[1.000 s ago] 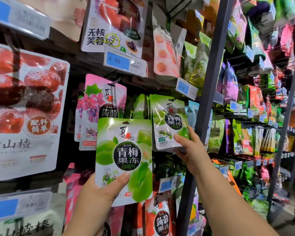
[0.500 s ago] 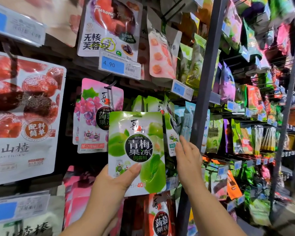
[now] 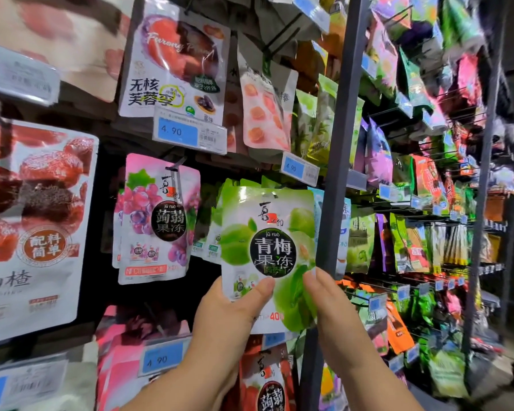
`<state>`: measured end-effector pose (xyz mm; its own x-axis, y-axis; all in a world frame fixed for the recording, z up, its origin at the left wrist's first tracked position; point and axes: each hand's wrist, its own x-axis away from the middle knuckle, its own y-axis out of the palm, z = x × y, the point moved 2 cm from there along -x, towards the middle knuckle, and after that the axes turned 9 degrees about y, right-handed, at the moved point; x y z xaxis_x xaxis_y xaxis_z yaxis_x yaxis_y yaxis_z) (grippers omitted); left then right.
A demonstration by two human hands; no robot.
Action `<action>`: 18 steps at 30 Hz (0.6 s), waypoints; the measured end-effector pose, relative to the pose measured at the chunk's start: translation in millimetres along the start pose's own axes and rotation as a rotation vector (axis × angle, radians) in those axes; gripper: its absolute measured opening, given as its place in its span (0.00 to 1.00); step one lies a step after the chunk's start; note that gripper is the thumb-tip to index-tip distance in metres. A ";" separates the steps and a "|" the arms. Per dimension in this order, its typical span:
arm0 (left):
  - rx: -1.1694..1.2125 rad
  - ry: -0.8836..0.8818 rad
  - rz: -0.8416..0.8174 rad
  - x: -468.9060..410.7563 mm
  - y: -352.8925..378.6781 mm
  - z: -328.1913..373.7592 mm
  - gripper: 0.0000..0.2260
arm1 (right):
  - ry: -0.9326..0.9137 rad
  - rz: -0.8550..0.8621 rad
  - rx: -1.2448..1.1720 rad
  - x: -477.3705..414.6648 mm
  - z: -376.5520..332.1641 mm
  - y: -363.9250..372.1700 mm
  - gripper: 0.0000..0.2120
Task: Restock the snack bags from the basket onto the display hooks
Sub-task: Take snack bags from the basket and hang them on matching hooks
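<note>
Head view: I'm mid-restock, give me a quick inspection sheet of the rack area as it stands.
Surface: rack panel, dark, hung full of snack bags.
Job's things: green bag held upright in front of a row of matching bags; whether it is on a hook is hidden; the basket is not in view.
Clutter: nothing seen.
Hands: left hand grips the green bag's lower left, thumb on its front; right hand touches its lower right edge with straight fingers.
Cables: nothing seen.
Surroundings: purple bag to the left, price tag above, grey post to the right.
</note>
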<state>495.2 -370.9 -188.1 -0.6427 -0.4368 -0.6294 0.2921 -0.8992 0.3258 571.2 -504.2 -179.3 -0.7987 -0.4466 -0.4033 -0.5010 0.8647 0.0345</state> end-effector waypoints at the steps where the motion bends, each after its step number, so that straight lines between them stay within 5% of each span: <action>1: -0.017 0.001 -0.003 -2.7 5.0 -1.8 0.20 | -0.026 0.017 0.016 2.5 -0.2 -2.0 0.18; 3: -0.037 -0.020 -0.001 -5.6 15.6 -3.4 0.14 | -0.020 0.044 0.012 4.2 3.0 -7.5 0.20; 6: -0.109 -0.052 0.005 -9.2 30.2 -4.0 0.09 | 0.023 0.080 -0.047 4.9 7.4 -16.7 0.39; 9: -0.227 -0.070 0.004 -12.9 40.8 -1.5 0.09 | -0.017 0.136 -0.110 3.8 4.2 -24.1 0.42; 18: -0.505 -0.016 -0.131 -40.4 55.9 13.2 0.07 | -0.024 0.200 -0.167 -23.4 -6.2 -32.6 0.19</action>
<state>528.2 -403.1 -135.2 -0.7064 -0.3226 -0.6300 0.5109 -0.8485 -0.1383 604.2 -523.4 -165.3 -0.8804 -0.2631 -0.3945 -0.3834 0.8845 0.2659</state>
